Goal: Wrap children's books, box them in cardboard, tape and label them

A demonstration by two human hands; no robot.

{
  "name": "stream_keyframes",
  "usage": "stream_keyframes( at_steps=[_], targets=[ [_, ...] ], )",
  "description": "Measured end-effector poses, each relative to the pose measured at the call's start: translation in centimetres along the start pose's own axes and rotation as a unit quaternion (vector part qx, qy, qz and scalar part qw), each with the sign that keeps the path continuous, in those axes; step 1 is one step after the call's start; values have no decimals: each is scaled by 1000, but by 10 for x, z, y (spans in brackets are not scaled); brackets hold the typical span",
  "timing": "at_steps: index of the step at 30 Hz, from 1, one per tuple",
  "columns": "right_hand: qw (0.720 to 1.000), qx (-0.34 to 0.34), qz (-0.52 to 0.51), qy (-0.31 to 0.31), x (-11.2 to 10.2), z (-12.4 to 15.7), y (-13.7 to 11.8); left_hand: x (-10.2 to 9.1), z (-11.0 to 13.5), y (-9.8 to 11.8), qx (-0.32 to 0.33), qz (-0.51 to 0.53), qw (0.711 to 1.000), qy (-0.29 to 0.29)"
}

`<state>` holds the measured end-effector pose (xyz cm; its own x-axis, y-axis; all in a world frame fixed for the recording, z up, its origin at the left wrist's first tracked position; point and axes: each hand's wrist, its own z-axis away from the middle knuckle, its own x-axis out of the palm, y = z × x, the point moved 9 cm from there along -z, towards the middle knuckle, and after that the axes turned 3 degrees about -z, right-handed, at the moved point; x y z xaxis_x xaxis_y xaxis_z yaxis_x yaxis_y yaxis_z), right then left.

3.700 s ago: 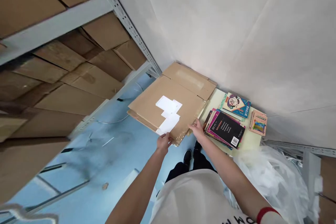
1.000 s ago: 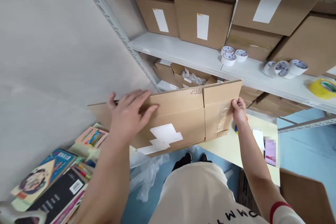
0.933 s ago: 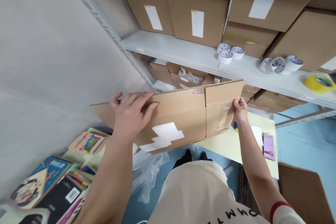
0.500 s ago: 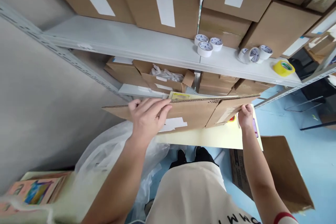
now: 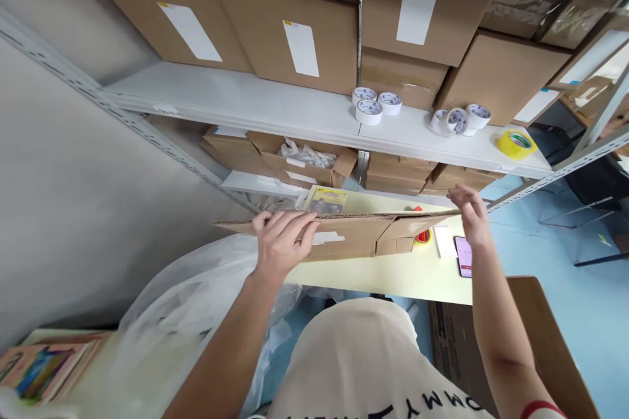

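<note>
A folded-flat cardboard box [image 5: 356, 239] stands on edge over a pale yellow table [image 5: 373, 275], with a torn white label on its near face. My left hand [image 5: 284, 242] is closed over its top edge at the left, thumb on the near side. At the box's right end my right hand [image 5: 472, 216] is raised, its fingers loosely apart and next to the corner; whether they still touch it is hard to see. Behind the right flap a red tape dispenser [image 5: 422, 236] shows in part. A phone [image 5: 463, 255] with a lit screen lies below my right hand.
Metal shelving [image 5: 246, 101] with cardboard boxes rises ahead. Several white tape rolls [image 5: 368, 111] and a yellow tape roll [image 5: 515, 144] sit on its shelf. Clear plastic wrap [image 5: 181, 301] bulges at left, near stacked books [image 5: 49, 366]. An open carton [image 5: 545, 340] stands at lower right.
My right hand has loosened from the near face of the cardboard and risen to its top right corner. The cardboard has swung more upright, and the phone is now uncovered. My view has tilted upward.
</note>
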<state>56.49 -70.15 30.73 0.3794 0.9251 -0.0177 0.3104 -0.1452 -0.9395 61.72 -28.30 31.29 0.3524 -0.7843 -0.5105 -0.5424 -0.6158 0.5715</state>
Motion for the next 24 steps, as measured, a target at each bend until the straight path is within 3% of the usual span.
stream_keyframes(
  at_steps=[2,4,7,8,10,12,15,20,24],
  targets=[
    [984,-13,137,-115,28,-16,-34,-1,3,14,65,-55,996,1],
    [920,8,288,-265,67,-20,-44,-2,6,25,115,-102,988,8],
    [798,76,393,-451,107,-9,-27,-3,9,35,160,-146,976,15],
    [769,92,392,-497,114,-4,-19,-3,11,36,168,-154,974,16],
    [738,102,368,-556,124,4,-10,-2,14,35,171,-165,971,13],
    [735,87,362,-567,126,6,-7,0,18,32,167,-175,970,7],
    [729,32,447,-517,125,3,-12,4,25,27,167,-184,968,-15],
    [642,-46,632,-431,128,10,-19,9,37,20,161,-202,965,-30],
    [626,-47,642,-440,130,20,-18,10,43,22,161,-203,965,-22]
  ],
)
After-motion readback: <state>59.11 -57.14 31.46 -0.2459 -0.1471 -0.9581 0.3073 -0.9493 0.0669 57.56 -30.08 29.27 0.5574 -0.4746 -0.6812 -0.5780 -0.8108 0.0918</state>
